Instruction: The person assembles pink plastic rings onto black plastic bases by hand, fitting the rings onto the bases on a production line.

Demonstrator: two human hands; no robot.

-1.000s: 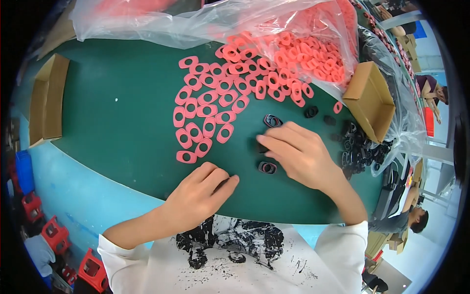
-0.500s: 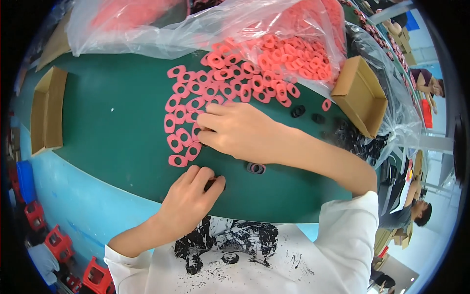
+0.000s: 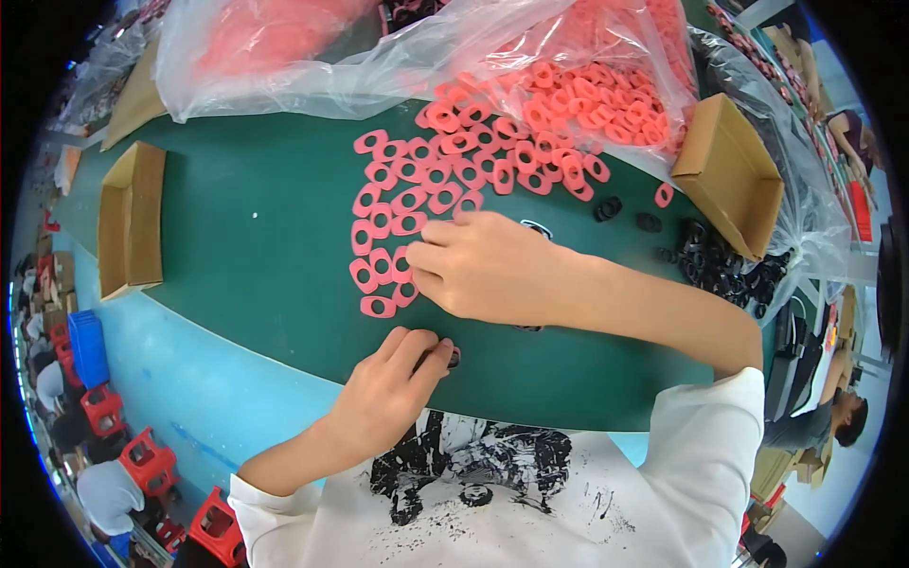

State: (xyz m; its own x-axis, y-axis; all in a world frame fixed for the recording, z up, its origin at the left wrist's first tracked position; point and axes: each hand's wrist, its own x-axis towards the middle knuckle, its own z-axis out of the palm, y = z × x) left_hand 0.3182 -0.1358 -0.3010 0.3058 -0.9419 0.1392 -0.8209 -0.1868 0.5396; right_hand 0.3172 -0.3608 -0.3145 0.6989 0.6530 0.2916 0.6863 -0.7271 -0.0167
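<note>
Many flat pink rings (image 3: 407,170) with oval holes lie spread over the green tabletop (image 3: 265,275). My right hand (image 3: 483,270) is at the near right side of these rings, its fingers bent and pressed together; whatever they grip is hidden. Near the table's front edge, my left hand (image 3: 398,379) pinches a small dark ring (image 3: 454,358) between thumb and fingers, and only its end shows. Just beyond my right wrist lies a black ring with a pale, shiny edge (image 3: 537,229). Another dark piece (image 3: 530,328) peeks out below my right forearm.
A clear plastic bag (image 3: 606,85) of pink rings lies open at the back. Shallow cardboard boxes stand at left (image 3: 133,222) and right (image 3: 729,175). Loose black rings (image 3: 608,208) and a black pile (image 3: 724,270) lie at right. Red stools (image 3: 147,462) stand beyond the table.
The whole view has shifted, so things appear farther right. My right hand has moved slightly nearer, exposing the shiny-edged black ring and partly covering the dark piece. More of the left hand's dark ring shows.
</note>
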